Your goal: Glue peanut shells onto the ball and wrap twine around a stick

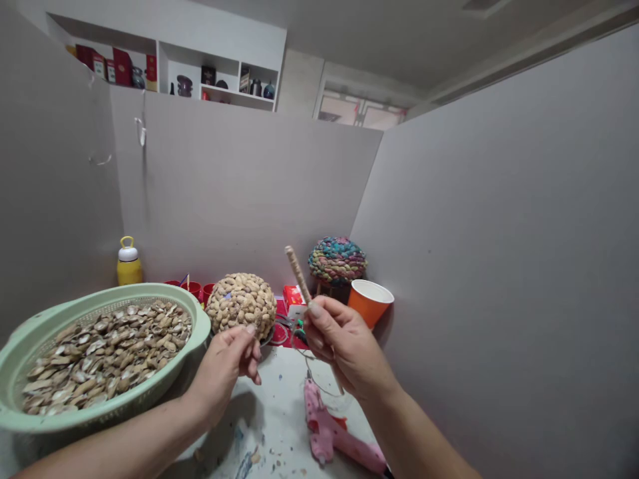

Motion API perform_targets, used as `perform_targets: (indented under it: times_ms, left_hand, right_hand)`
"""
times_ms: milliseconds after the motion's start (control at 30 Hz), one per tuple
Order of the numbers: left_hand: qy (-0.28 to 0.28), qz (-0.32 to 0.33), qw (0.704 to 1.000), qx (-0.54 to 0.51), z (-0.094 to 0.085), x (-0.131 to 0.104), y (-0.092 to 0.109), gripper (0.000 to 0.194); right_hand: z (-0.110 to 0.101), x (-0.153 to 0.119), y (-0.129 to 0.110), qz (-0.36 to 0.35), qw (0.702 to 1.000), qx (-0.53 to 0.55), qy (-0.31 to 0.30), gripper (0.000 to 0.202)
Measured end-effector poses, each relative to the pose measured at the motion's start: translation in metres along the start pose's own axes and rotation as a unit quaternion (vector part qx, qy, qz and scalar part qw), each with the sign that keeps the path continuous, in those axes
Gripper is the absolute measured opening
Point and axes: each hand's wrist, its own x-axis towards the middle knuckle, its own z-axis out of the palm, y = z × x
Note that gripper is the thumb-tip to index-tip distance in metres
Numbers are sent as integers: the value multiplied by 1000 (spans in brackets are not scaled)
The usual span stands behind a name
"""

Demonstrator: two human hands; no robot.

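Observation:
My right hand (344,339) is closed round a thin stick (298,274) wrapped with cord at its upper part; the stick tilts up to the left. A loose length of cord (327,387) hangs below that hand. My left hand (234,356) is raised, its thumb and forefinger pinched together in front of a ball covered in peanut shells (244,303); whatever it may hold is too small to make out. Beneath my right hand a pink glue gun (332,432) lies on the white table (277,412).
A green basket (200,322) of shells stands at the left, with a yellow bottle (130,266) behind it. At the back are red cups (192,289), a red and white box (293,301), a multicoloured woven ball (337,261) and an orange bucket (368,303). Grey partitions surround the table.

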Motion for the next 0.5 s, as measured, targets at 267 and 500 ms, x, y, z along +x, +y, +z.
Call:
perform_targets:
  times_ms: [267,500]
  left_hand:
    - [18,71,995,68,3,-6,10,20]
    - [-83,35,996,15,6,-16,24,22]
  right_hand:
    - [3,-2,12,24,994,-92,-60,37]
    - [10,-3,11,-24,973,-227,-43,36]
